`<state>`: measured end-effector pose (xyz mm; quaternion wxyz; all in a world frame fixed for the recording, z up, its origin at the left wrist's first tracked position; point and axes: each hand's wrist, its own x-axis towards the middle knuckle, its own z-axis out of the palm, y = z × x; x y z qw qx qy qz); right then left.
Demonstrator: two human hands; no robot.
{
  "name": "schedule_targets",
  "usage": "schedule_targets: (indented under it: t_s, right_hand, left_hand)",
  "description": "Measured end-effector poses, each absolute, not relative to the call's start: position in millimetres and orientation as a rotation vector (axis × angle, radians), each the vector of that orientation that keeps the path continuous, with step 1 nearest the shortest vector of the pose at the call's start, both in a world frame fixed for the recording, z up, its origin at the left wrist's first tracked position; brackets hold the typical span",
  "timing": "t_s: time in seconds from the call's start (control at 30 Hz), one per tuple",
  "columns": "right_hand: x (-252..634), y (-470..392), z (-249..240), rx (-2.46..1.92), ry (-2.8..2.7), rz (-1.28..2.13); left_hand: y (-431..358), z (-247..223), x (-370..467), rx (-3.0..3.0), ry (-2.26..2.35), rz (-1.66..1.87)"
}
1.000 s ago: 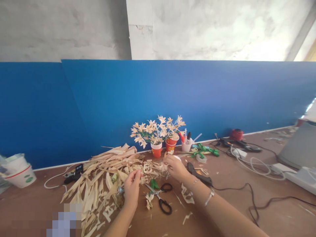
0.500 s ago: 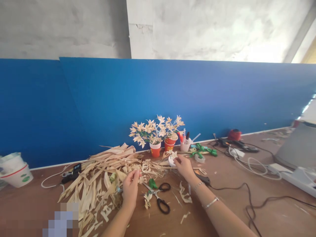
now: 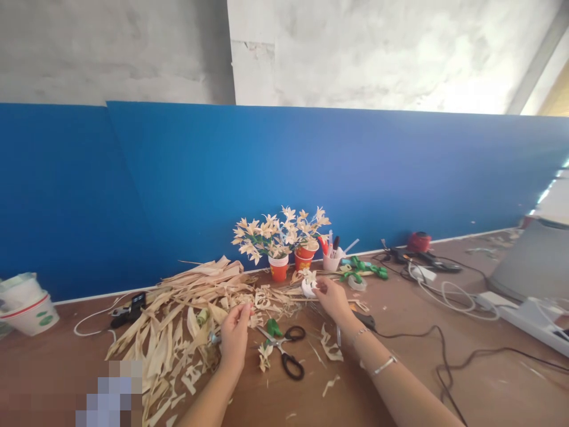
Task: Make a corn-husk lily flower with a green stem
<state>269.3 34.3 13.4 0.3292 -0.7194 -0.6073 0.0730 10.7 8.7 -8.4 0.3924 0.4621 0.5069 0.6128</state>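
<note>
My left hand is closed in a pinch at the right side of a heap of dry husk strips; anything between its fingertips is too small to make out. My right hand reaches forward, its fingers bent together at a small white round thing. A pale husk flower shows just above that. Whether the fingers grip either one is hidden. Between my hands lie black-handled scissors, blades partly spread. A green piece and a loose husk flower lie against them.
Red paper cups with husk flowers stand by the blue partition. Beside them are a pen cup, green ribbon pieces and a tape roll. A dark cable and power strip lie right, white bowls left.
The whole view has shifted very slightly. Both hands keep almost the same place and pose, and nothing on the table has visibly moved.
</note>
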Motion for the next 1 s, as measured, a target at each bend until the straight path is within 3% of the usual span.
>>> schedule_targets:
  t_s: [0.2, 0.37, 0.53, 0.63, 0.83, 1.0]
  right_hand:
    - [249, 8, 30, -2.053, -1.717, 0.264]
    - [195, -22, 38, -1.427, -2.117, 0.810]
    - [159, -32, 22, -1.340, -2.187, 0.713]
    - [158, -24, 13, -1.287, -2.078, 0.751]
    - [178, -9, 14, -1.173, -1.487, 1.180]
    - [184, -9, 13, -1.101, -1.475, 0.942]
  left_hand:
    - [10, -13, 10, 1.314, 1.296, 1.630]
    - [6, -9, 13, 1.313, 1.276, 1.672]
    - [4, -9, 15, 1.297, 1.165, 1.636]
    - [4, -10, 13, 1.332, 1.128, 1.620]
    - [-1, -4, 16, 1.438, 1.076, 1.416]
    - [-3, -5, 21, 1.560, 1.116, 1.225]
